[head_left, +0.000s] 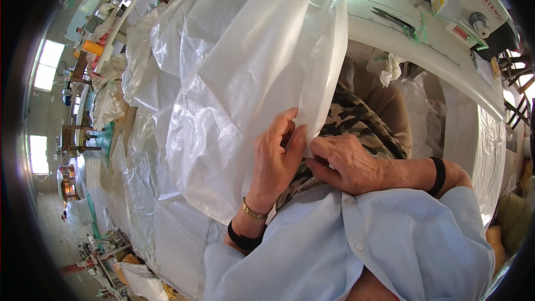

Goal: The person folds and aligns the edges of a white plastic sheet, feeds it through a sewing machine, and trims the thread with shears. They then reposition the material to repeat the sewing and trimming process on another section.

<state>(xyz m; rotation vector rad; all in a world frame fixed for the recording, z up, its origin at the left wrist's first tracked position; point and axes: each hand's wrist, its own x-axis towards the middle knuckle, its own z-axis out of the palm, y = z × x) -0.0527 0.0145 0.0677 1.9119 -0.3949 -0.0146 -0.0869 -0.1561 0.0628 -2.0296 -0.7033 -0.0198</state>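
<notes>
A large translucent white plastic sheet point(239, 72) with a fine grid texture hangs from the table and spreads over my lap to the left. Along its right side runs a folded edge. My left hand point(281, 147) is closed on the sheet near that edge, thumb and fingers bent together. Right beside it, my right hand point(348, 161) is curled with its fingertips pinched at the lower end of the same edge. Camouflage trousers point(365, 125) show under and beside the sheet.
On the white sewing table point(384, 0) lie dark scissors point(394, 19) beside a ruler scale point(432, 44). A sewing machine point(471, 0) stands at the far right. More crumpled plastic sheeting point(139, 156) is heaped at the left. Clear plastic point(421, 111) hangs under the table.
</notes>
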